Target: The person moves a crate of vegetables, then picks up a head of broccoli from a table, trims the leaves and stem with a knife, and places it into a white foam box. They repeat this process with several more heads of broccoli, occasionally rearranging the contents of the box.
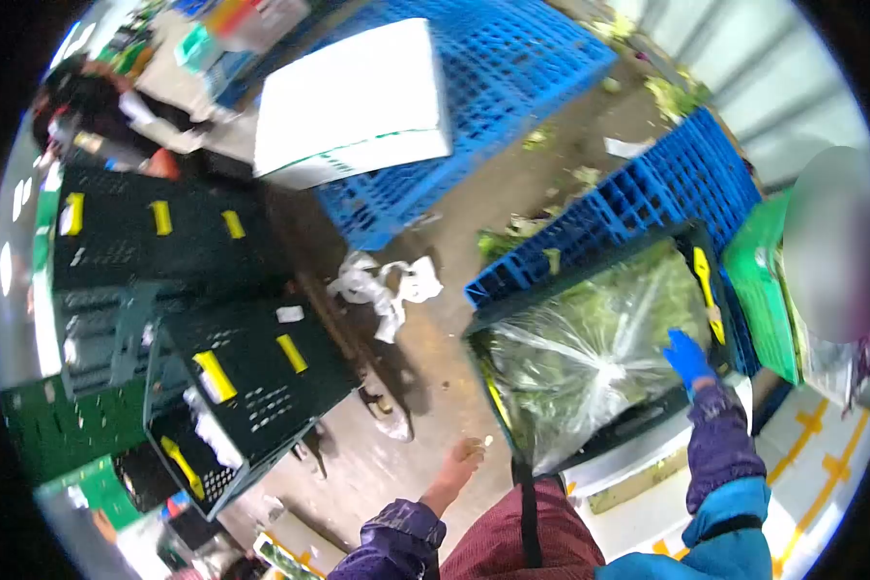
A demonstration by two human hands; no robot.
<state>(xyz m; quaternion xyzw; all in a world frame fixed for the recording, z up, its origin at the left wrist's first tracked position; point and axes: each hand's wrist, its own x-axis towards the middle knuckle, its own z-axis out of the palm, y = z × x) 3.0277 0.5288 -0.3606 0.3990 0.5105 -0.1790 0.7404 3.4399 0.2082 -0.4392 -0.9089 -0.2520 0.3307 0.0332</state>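
Note:
A dark crate (pixel 590 444) holds leafy greens under a clear plastic bag (pixel 609 338), gathered at its middle. My right hand (pixel 688 360), in a blue glove, is over the bag's right side near the crate's yellow handle (pixel 708 290); what its fingers hold, if anything, is too small to make out. Left of the crate, my bare left hand (pixel 462 458) hangs over the floor, apart from the crate. A small pale bit shows by its fingertips, and its grip is blurred.
Dark crates (pixel 251 377) are stacked at the left. A white box (pixel 353 106) stands on a blue pallet (pixel 512 87); another blue pallet (pixel 638 193) is behind the crate. White scraps (pixel 387 290) lie on the floor. Another person (pixel 97 97) is at upper left.

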